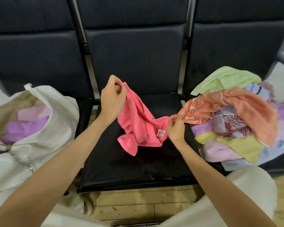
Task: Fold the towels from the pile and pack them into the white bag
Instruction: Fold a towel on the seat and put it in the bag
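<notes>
the fingers (121, 86) of the left hand (112, 99) are curled and pinch one corner of the pink towel (138, 125), lifted above the far part of the middle seat (138, 167). the fingers (175, 119) of the right hand (176, 128) are also curled and pinch another corner of the same towel, lower and near the right edge of that seat. between the two hands the pink towel hangs crumpled and not folded, its lower part resting on the black seat, with a small white label (161, 133) showing just beside the right hand.

the pile of towels (236, 128) lies on the seat at the right, touching the right edge of the middle seat. on top of it are an orange towel (246, 108) and, at the far side, a light green towel (225, 77); under them are yellow, lilac, pale pink and patterned ones (how many, i cannot tell).

the white bag (52, 128) stands open on the seat at the left, and inside it purple towels (25, 128) and a paler pink one are visible. both forearms are bare. the knees in white trousers (246, 194) show at the near side, over a wooden floor (138, 202).
</notes>
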Demonstrator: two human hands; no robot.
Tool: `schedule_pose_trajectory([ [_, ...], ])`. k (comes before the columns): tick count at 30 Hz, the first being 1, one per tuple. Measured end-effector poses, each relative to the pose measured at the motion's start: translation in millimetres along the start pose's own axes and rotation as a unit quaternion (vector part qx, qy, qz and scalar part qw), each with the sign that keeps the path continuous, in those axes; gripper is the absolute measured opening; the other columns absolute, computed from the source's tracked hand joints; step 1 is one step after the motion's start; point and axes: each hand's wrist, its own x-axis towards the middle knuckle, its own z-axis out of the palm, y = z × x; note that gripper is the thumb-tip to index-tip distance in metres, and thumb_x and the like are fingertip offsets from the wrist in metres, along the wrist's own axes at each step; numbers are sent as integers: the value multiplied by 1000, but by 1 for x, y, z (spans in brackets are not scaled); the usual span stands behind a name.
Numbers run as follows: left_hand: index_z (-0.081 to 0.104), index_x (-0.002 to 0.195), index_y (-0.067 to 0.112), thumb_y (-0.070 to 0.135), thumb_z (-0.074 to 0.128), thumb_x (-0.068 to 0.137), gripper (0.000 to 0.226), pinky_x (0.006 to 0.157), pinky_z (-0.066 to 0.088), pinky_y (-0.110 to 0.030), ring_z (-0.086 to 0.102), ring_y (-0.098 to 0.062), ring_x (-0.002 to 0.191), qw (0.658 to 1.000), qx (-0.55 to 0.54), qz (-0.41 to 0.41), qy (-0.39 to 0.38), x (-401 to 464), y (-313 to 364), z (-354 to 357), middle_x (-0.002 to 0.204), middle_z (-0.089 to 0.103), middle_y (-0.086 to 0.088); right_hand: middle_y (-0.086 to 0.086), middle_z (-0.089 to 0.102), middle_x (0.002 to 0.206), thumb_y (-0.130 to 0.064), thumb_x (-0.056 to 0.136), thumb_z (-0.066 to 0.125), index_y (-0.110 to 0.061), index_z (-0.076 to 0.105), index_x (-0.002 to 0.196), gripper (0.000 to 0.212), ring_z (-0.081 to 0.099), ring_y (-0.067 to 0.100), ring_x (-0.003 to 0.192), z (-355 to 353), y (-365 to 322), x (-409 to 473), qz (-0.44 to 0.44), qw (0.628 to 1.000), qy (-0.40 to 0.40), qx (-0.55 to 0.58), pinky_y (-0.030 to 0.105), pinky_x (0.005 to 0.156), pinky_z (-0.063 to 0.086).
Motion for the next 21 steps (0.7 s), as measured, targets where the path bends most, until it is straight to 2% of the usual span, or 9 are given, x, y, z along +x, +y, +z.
schedule_pose_trajectory([
  [4,44,88,10,20,49,97,15,58,52,-46,59,-39,58,999,-35,-2,15,17,23,-14,64,58,-23,3,57,82,-3,92,52,0,58,94,7,55,16,76,-2,-6,8,-28,999,-4,17,30,68,43],
  [6,42,85,15,19,49,97,14,56,55,-50,62,-36,59,996,-83,-30,32,21,37,-23,70,62,-23,2,58,82,-5,92,54,-1,61,93,8,55,15,76,-3,-8,10,-40,999,-9,15,26,68,41],
  [9,41,87,13,11,48,98,13,49,54,-34,61,-15,51,979,-178,-68,70,26,58,-34,69,59,-14,0,58,80,-10,92,58,-4,61,92,7,55,14,74,-2,-10,13,-47,999,-26,4,23,64,38],
  [11,41,89,11,10,47,98,11,45,51,-28,59,-12,48,971,-204,-72,97,33,70,-39,68,57,-13,-2,57,77,-11,92,58,-9,58,90,3,55,15,72,0,-12,15,-57,997,-53,6,22,59,38],
  [14,42,85,14,9,48,97,14,47,50,-27,59,-13,48,967,-208,-69,131,45,76,-46,68,58,-13,-4,58,82,-8,93,55,-10,60,93,6,55,11,77,5,-17,18,-98,992,-76,-26,17,61,37],
  [17,43,83,14,5,49,96,16,51,54,-27,64,-14,53,963,-205,-115,128,54,64,-52,76,60,-12,0,63,88,-6,88,59,-9,68,92,11,57,11,84,13,-12,24,-113,989,-40,-90,18,68,38],
  [19,44,84,13,1,48,95,17,53,55,-25,68,-17,62,962,-181,-166,117,53,41,-56,87,61,-13,7,66,91,-3,85,60,-9,71,89,13,60,17,88,17,-7,31,-86,990,-27,-110,22,70,41],
  [21,44,83,12,-3,48,93,19,53,56,-26,69,-25,73,960,-141,-215,109,49,13,-60,93,61,-16,12,64,94,1,87,55,-5,67,88,14,59,21,88,16,-12,32,-45,996,-15,-70,23,70,38],
])
